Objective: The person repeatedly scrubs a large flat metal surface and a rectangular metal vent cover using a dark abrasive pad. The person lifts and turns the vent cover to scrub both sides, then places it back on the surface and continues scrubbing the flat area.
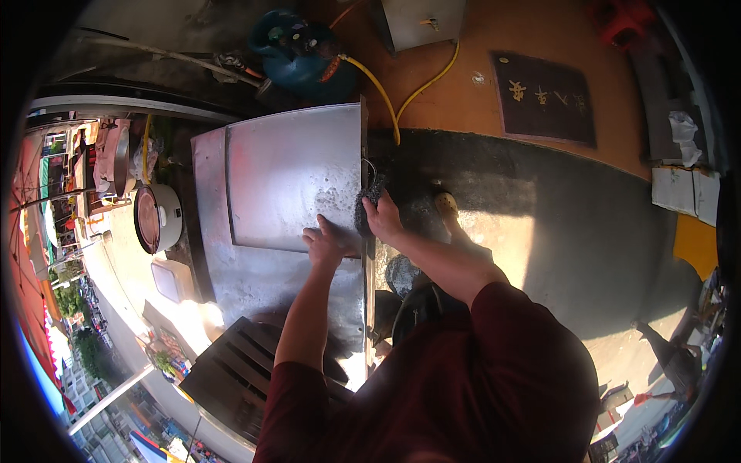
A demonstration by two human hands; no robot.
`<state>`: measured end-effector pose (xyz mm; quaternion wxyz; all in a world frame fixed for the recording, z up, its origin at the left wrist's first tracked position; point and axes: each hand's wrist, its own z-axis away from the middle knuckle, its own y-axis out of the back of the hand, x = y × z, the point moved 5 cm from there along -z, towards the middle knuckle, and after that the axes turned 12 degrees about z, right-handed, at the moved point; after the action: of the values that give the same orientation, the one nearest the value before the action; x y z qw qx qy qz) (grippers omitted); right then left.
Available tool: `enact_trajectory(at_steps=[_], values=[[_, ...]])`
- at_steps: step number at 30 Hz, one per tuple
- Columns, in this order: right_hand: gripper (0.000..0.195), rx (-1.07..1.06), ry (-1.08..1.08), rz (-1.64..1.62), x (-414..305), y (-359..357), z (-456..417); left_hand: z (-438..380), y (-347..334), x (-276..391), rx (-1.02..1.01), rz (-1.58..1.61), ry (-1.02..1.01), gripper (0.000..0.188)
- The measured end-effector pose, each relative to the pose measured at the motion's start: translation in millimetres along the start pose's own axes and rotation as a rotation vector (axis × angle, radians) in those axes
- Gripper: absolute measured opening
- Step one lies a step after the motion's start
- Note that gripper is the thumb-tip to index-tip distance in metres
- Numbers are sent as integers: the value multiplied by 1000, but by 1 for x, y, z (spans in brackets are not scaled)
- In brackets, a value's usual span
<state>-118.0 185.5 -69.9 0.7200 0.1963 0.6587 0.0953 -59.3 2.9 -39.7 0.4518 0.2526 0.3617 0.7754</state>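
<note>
My right hand grips a dark, coarse scrubbing pad, pressed at the right edge of a wet sheet-metal panel. Droplets or suds dot the panel near the pad. My left hand rests on the panel's lower part, index finger extended and nothing held. Beneath the panel lies a larger metal surface, also wet and shiny. A thin curved metal piece, perhaps a handle or wire, shows just above the pad; what it belongs to is hard to tell.
A blue-green gas cylinder with a yellow hose stands beyond the panel. A rice cooker is at the left, a slatted dark chair or rack at the lower left. A dark doormat lies upper right. Another person is at the far right.
</note>
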Motion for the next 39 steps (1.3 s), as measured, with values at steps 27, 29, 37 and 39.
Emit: enact_trajectory(at_steps=[27,29,37,39], values=[[52,-871,-350,110,94,-31,233,5,3,-7,20,-28,-54,136],[55,-558,-623,-54,103,-19,167,0,3,-3,32,-15,-61,136],[55,-201,-478,190,-17,16,-121,2,10,13,22,111,-70,134],[55,-445,-387,363,-36,-9,-129,-1,2,5,-11,75,13,138]])
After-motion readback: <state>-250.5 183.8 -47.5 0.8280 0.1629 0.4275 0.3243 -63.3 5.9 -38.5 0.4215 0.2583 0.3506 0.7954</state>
